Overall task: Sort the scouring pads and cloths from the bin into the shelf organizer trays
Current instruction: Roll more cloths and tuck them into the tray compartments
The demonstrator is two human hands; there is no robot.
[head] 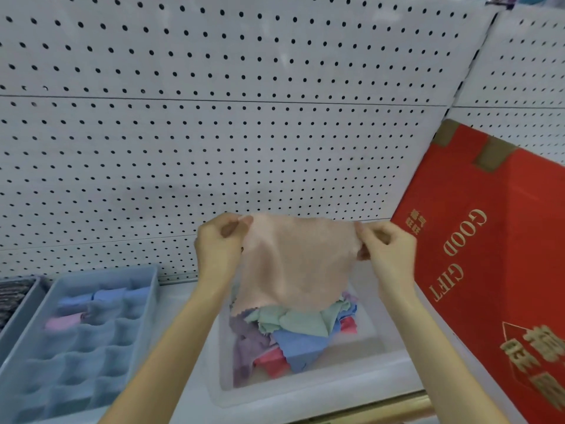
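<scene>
A pale pink cloth [298, 261] hangs spread above the clear plastic bin [308, 390]. My left hand [218, 243] pinches its upper left corner and my right hand [386, 249] pinches its upper right corner. Inside the bin lies a heap of cloths: green [293, 322], blue [301, 347], purple [244, 341] and red [272, 362]. The blue organizer tray [143, 280] with many small compartments stands to the left on the shelf. It holds rolled blue cloths [104, 296] and a rolled pink cloth [64, 321] in its far compartments.
A second grey tray [26, 304] with dark items sits at the far left edge. A large red gift box [489, 270] leans close on the right of the bin. White pegboard [214, 133] backs the shelf. A brass-coloured shelf edge [397, 408] runs in front.
</scene>
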